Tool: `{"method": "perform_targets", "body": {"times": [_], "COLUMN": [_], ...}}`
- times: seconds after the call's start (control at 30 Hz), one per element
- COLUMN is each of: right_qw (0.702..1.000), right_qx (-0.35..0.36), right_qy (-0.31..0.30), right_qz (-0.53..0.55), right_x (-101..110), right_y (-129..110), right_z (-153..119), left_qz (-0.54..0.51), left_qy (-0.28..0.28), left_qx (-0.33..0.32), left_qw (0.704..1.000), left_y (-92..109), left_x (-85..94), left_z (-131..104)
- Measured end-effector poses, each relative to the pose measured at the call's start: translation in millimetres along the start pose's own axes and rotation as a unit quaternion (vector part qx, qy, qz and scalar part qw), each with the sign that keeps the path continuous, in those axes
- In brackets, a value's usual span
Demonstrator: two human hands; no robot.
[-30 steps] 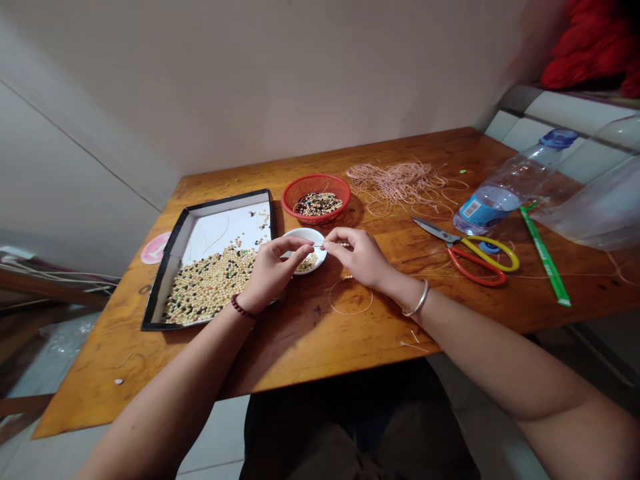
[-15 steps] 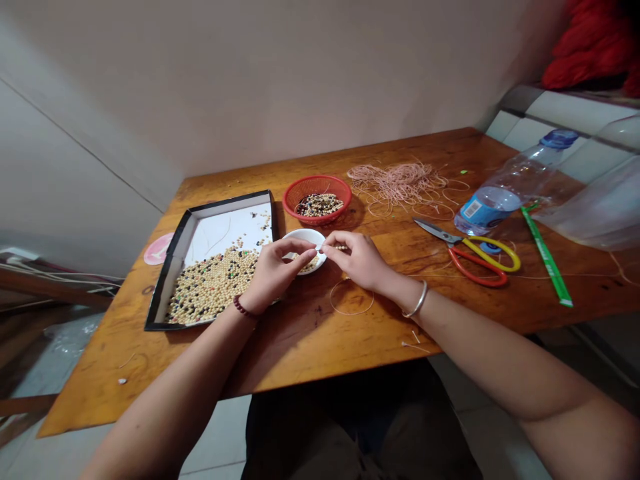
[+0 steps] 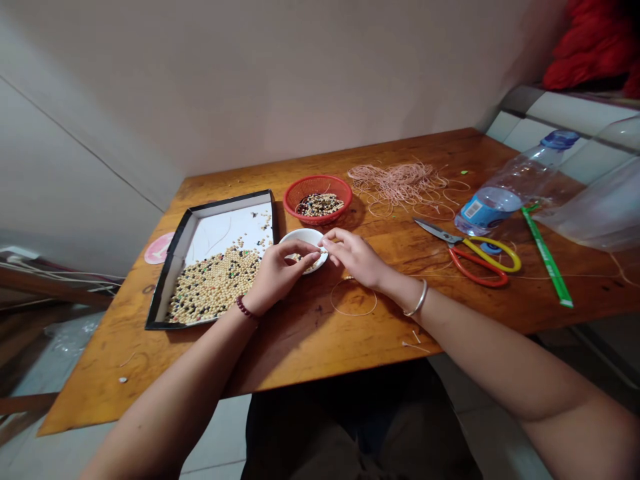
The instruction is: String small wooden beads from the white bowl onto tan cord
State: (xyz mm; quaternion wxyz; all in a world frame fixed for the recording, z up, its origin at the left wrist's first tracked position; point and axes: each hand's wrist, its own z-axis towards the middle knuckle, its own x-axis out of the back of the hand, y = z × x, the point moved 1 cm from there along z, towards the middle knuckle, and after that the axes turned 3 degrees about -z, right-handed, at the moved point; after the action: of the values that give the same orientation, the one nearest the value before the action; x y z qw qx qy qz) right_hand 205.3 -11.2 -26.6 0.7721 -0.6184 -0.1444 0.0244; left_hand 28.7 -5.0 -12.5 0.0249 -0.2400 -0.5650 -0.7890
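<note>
Over the white bowl (image 3: 316, 235), which has some beads in it, my left hand (image 3: 280, 272) and my right hand (image 3: 356, 259) meet with fingertips pinched together. My right hand grips a thin cord (image 3: 354, 313); a loop of it lies on the table below the palm, with a few pale beads by the hand. What the left thumb and index finger pinch is too small to make out. Left of my hands, a black-edged tray (image 3: 210, 225) holds many cream, black and green beads (image 3: 213, 287).
Behind the bowl stands a red plastic basket (image 3: 317, 183) of mixed beads. A tangle of pink cord (image 3: 400, 183) lies right of it. Scissors (image 3: 465, 247), a water bottle (image 3: 493, 203), a green strip (image 3: 547, 257) and a clear plastic bag (image 3: 595, 200) are on the right.
Both hands stay over the bowl; their pinched fingertips have shifted slightly right. The right fingers have closed in nearer the left ones, and beads seen by the right fingers are now hidden.
</note>
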Motion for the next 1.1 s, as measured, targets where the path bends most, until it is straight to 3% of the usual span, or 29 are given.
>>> {"method": "perform_targets", "body": {"times": [0.13, 0.33, 0.4, 0.47, 0.57, 0.77, 0.9, 1.1], "right_qw": [0.999, 1.0, 1.0, 0.999, 0.996, 0.991, 0.993, 0.994], "right_qx": [0.007, -0.008, -0.024, -0.041, -0.062, -0.068, -0.049, -0.059], "right_qy": [-0.03, -0.012, 0.008, 0.033, 0.055, 0.089, 0.089, 0.077], "right_qz": [0.026, -0.02, -0.015, -0.002, 0.028, 0.069, 0.062, 0.06], "right_x": [0, 1, 3, 5, 6, 7, 10, 9], "right_y": [-2, -1, 1, 4, 8, 6, 0, -1], "right_z": [2, 5, 6, 7, 9, 9, 8, 7], "left_qz": [0.022, 0.059, 0.144, 0.273, 0.413, 0.482, 0.488, 0.446], "left_qy": [-0.003, 0.024, 0.052, 0.07, 0.035, -0.045, -0.057, -0.089], "left_qx": [-0.009, -0.026, -0.038, -0.052, -0.064, -0.074, -0.088, -0.093], "left_qw": [1.0, 0.998, 0.988, 0.958, 0.908, 0.872, 0.866, 0.886], "left_y": [2, -1, -2, -1, 0, 1, 0, -1], "left_x": [-1.6, -3.9, -2.8, -1.3, 0.2, 0.4, -0.4, -2.1], "left_z": [-1, -3, -4, -7, -10, -13, -13, -11]}}
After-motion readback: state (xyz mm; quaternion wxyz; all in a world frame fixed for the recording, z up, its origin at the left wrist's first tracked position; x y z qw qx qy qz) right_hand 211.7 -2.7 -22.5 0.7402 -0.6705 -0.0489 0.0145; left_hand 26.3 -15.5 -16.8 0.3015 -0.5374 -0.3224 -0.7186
